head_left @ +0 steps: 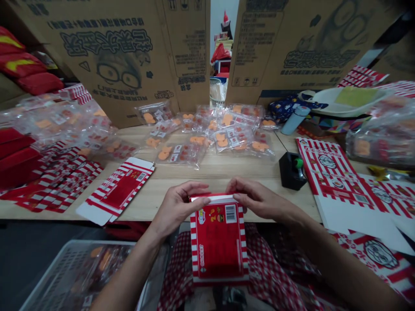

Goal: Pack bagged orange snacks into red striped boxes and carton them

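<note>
A red and white striped box with a barcode lies in front of me at the table's near edge, its white-edged end away from me. My left hand grips the far left corner, thumb on top. At the far right corner my right hand holds it the same way, and the fingers under the edge are partly hidden. To the left lies a flat striped carton with its flap towards me. Beyond my hands are clear packets with orange pieces and small sachets.
A black tape dispenser stands right of my hands. Striped printed cartons lie further right, and more are stacked at left. Large cardboard boxes wall the back. A white basket with packets sits low left; a blue bottle lies behind.
</note>
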Action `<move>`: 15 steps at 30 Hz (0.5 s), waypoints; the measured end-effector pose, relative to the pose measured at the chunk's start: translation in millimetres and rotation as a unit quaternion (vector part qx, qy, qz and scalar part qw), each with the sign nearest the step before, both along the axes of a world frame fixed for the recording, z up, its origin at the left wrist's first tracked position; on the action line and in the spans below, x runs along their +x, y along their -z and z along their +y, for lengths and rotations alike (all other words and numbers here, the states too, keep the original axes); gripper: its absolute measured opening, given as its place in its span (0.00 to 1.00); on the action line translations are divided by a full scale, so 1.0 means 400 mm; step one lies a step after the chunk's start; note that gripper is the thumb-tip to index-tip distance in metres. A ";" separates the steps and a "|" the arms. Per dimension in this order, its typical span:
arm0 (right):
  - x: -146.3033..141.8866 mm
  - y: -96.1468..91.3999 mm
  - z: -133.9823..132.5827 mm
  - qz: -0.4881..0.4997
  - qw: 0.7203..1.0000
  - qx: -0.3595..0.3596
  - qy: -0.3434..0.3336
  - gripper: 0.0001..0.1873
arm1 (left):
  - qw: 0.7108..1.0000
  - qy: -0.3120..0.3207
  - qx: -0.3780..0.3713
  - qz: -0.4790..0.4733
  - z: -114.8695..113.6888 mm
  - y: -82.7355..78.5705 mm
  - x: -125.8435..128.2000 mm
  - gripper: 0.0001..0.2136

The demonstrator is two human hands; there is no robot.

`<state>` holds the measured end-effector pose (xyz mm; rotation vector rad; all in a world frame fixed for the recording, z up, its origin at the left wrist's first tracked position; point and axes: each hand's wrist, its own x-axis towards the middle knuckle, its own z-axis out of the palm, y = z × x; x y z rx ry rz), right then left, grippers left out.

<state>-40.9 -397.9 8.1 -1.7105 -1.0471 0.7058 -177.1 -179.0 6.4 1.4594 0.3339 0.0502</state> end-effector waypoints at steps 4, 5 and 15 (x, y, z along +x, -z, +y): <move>0.012 -0.024 0.011 0.050 0.998 -0.030 -0.002 0.12 | 1.000 -0.014 0.023 0.003 -0.006 -0.033 0.002 0.15; 0.012 -0.035 0.012 0.063 0.997 -0.041 -0.003 0.12 | 1.000 -0.014 0.028 0.002 -0.007 -0.041 0.001 0.14; -0.051 -0.045 -0.021 -0.154 0.988 -0.030 0.006 0.09 | 0.988 0.037 0.145 -0.045 0.014 0.000 -0.039 0.11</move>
